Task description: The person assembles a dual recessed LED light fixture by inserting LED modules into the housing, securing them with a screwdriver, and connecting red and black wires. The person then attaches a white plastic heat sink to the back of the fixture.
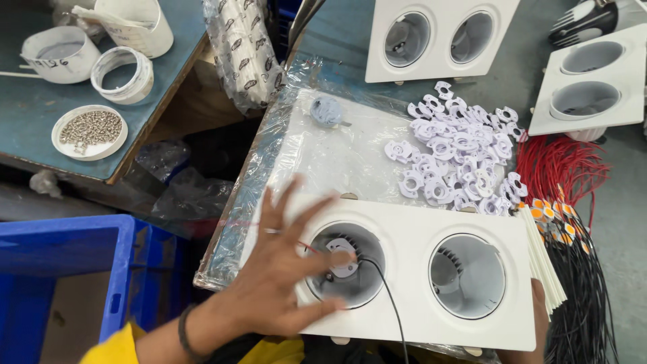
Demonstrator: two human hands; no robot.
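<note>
A white twin-socket light housing lies in front of me on a plastic-covered board. My left hand is spread open over its left end, fingers apart and blurred, the thumb reaching into the left round socket. A small white holder part sits in that socket with a black wire running out toward me. Of my right hand only fingertips show, under the housing's right edge, where it seems to hold the housing. The right socket is empty.
A heap of small white plastic holders lies behind the housing. Red and black wires bundle at the right. Two more white housings sit farther back. A blue crate is at lower left, a dish of screws and tape rolls upper left.
</note>
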